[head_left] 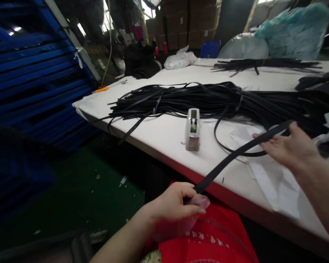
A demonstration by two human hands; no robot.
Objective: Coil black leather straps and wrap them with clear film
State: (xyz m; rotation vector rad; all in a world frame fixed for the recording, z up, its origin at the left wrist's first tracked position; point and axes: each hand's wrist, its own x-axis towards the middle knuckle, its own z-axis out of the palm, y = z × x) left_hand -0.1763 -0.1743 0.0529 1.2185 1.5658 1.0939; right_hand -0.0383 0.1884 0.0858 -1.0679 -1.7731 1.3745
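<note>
Taking clock directions from the centre of the view, seeing a blue stack [41, 84] at ten o'clock beside a slanted pale post [71, 36]. Standing over a green floor [79, 204] at eight o'clock, littered with small pale scraps. Spotting a small orange object [102, 89] at ten o'clock, on the corner of a white surface [167, 142]. Noticing a black heap [141, 62] at eleven o'clock, near the far edge.

Clasping a black strap [230, 160] in the left hand [175, 201], between five and six o'clock, with fingers curled around it, and also holding thin see-through film [200, 201] by the thumb. Facing a tied strap bundle [181, 100] between twelve and one o'clock, and a tape dispenser [192, 131] upright just in front of it, at three o'clock near the centre. Seeing a crumpled clear bag [181, 59] beyond, past twelve, and red cloth [222, 237] with white lettering at five.

Holding the strap out from the left hand toward two o'clock, slanting over the surface's near edge. Supporting its farther part in the right hand [296, 146] at three o'clock, between thumb and loosely extended fingers, above white sheets [274, 182]. Seeing a smaller bundle [268, 65] and a teal bag [293, 34] at two.
</note>
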